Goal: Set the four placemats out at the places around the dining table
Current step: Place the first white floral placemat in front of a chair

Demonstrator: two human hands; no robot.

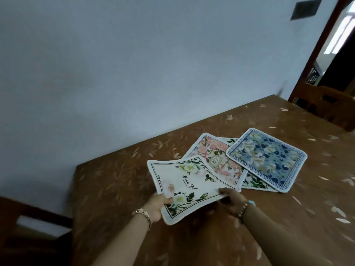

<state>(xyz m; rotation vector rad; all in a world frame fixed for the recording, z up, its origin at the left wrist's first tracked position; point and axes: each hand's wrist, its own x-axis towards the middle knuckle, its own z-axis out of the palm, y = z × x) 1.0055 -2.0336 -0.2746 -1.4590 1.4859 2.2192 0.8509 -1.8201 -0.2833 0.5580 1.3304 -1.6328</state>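
the main risk, as i judge it, is that the white mat drags the others along: its far corner overlaps the pink mat, so pulling it sideways rather than lifting it clear could shift the loose pile and leave the mats crooked. the mat is soft and already bows between the two grips, so a drooping edge could also fold under when it is laid down. the table has a patterned cloth that might bunch if a mat is slid across it

the left hand is closed on the near left edge of the white mat, thumb on top and fingers beneath. the right hand pinches the near right edge the same way. the white mat is held just above the table toward its near left corner. the pink mat, a green-leaf mat mostly covered, and a blue mat lie overlapped near the middle, none yet set at a place
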